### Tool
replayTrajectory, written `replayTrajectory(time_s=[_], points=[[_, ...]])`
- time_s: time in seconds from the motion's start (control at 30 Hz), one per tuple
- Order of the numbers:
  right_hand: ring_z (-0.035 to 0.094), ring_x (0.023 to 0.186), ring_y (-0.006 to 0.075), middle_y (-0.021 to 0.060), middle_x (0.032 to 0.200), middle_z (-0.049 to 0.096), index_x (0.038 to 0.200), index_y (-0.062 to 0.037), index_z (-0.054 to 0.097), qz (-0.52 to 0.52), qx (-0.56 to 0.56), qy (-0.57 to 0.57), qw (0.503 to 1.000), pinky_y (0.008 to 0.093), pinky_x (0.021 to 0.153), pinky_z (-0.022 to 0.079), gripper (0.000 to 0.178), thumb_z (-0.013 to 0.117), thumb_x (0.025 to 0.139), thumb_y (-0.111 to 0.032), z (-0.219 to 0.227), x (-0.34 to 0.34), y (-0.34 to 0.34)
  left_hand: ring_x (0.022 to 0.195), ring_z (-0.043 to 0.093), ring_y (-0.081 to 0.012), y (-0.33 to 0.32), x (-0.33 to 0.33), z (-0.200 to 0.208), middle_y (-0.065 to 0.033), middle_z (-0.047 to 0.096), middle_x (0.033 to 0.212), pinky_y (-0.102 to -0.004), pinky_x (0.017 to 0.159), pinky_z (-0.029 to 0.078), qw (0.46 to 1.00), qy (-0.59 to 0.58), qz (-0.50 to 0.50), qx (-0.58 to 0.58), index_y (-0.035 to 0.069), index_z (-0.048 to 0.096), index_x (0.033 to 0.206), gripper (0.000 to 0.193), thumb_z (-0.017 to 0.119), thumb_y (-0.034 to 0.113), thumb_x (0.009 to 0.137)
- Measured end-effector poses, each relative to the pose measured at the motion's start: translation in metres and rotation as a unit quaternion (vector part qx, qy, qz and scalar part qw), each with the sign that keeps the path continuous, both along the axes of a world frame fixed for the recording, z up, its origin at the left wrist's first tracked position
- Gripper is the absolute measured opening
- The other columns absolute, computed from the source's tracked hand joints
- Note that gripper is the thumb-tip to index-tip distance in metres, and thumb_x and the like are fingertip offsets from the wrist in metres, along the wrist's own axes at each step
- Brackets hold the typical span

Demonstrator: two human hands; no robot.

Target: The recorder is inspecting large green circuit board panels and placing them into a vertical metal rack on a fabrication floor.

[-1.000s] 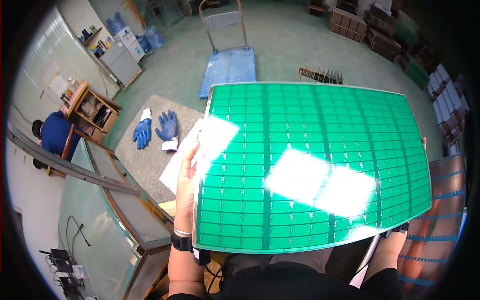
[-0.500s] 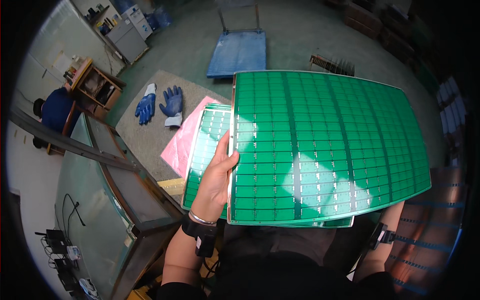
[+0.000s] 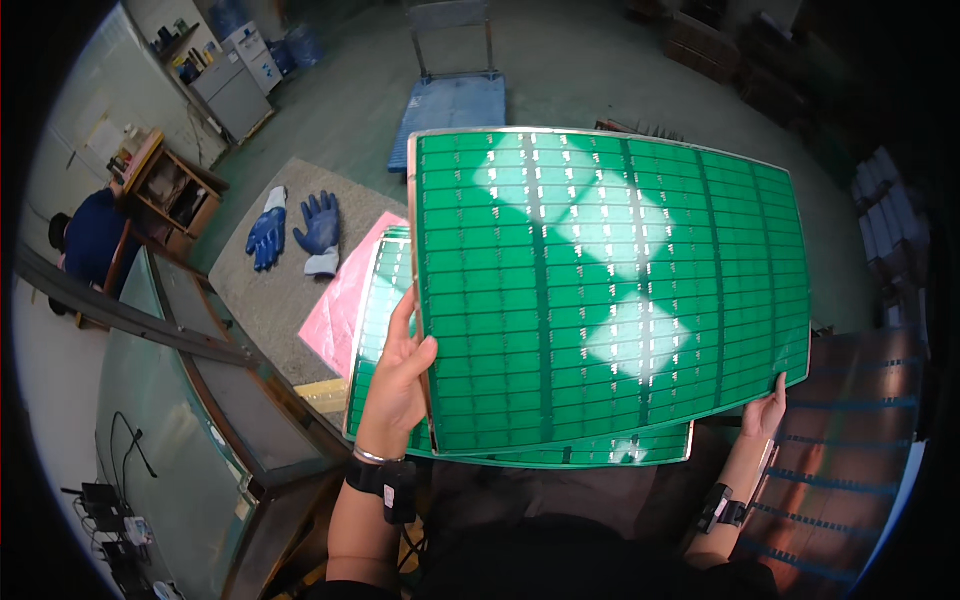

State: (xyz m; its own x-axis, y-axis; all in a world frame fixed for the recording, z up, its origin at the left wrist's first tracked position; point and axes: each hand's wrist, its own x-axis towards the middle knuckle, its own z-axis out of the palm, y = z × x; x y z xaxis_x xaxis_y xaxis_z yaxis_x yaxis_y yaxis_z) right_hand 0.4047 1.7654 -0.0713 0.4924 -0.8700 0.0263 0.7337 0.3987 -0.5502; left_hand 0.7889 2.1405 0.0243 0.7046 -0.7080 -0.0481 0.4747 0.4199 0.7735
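Note:
A large green circuit board panel [image 3: 490, 300], marked off in a grid of small rectangles, is held up in front of me. My left hand [image 3: 402, 375] grips its left edge, thumb on the face and fingers behind. At the lower right corner my right hand [image 3: 768, 408] is closed on the edge, its thumb on the front and the other fingers partly hidden. Beneath lies another green panel [image 3: 372, 330], mostly covered, showing along the left and bottom. Bright light patches reflect off the upper panel.
Blue-and-white work gloves [image 3: 318, 232] and a pink sheet [image 3: 345, 305] lie on a grey surface. Beyond stands a blue platform cart [image 3: 450, 105]. Copper-coloured panels [image 3: 830, 480] are at right, a framed glass-topped table [image 3: 160, 430] at left. A person in dark blue [image 3: 95, 235] sits far left.
The held panel has shifted left and tilted, so its reflections lie differently. My right hand, hidden behind the panel before, now shows at its lower right corner.

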Motion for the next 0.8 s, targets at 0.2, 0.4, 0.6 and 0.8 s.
replayTrajectory(time_s=[0.2, 0.4, 0.6, 0.8], points=[[0.046, 0.119, 0.0269, 0.0139, 0.131, 0.047, 0.129, -0.0017, 0.042, -0.124, 0.029, 0.066, 0.990, 0.0440, 0.100, 0.038, 0.041, 0.048, 0.095, -0.022, 0.044, 0.038, 0.022, 0.123, 0.043, -0.0260, 0.000, 0.004, -0.022, -0.0105, 0.036, 0.139, -0.0414, 0.099, 0.041, 0.997, 0.073, 0.016, -0.037, 0.014, 0.017, 0.144, 0.066, 0.054, 0.007, 0.089], [0.041, 0.123, 0.0235, 0.0087, 0.137, 0.039, 0.141, -0.0083, 0.023, 0.080, -0.161, 0.016, 0.984, 0.0383, 0.102, 0.034, 0.052, 0.046, 0.095, -0.019, 0.077, 0.158, 0.167, 0.124, 0.039, -0.0236, -0.085, -0.034, -0.030, -0.0038, 0.035, 0.140, -0.0453, 0.101, 0.038, 0.974, 0.179, 0.017, -0.137, 0.023, 0.019, 0.143, 0.061, 0.048, 0.009, 0.091], [0.052, 0.105, 0.0196, 0.0113, 0.124, 0.049, 0.133, -0.0015, 0.034, -0.220, -0.182, 0.224, 0.932, 0.0334, 0.088, 0.044, 0.043, 0.049, 0.094, -0.012, 0.136, 0.196, 0.134, 0.122, 0.043, -0.0250, -0.134, -0.045, -0.030, -0.0120, 0.038, 0.138, -0.0413, 0.100, 0.038, 0.967, 0.111, -0.203, -0.108, 0.017, 0.013, 0.145, 0.061, 0.048, 0.020, 0.094], [0.056, 0.093, 0.0137, 0.0083, 0.108, 0.058, 0.120, 0.0024, 0.046, -0.251, -0.310, 0.305, 0.865, 0.0274, 0.080, 0.046, 0.030, 0.049, 0.094, -0.011, 0.167, 0.238, 0.016, 0.112, 0.052, -0.0239, -0.086, 0.027, -0.070, -0.0160, 0.051, 0.126, -0.0361, 0.094, 0.044, 0.961, -0.047, -0.234, 0.142, 0.002, 0.042, 0.131, 0.041, 0.046, 0.024, 0.095]])
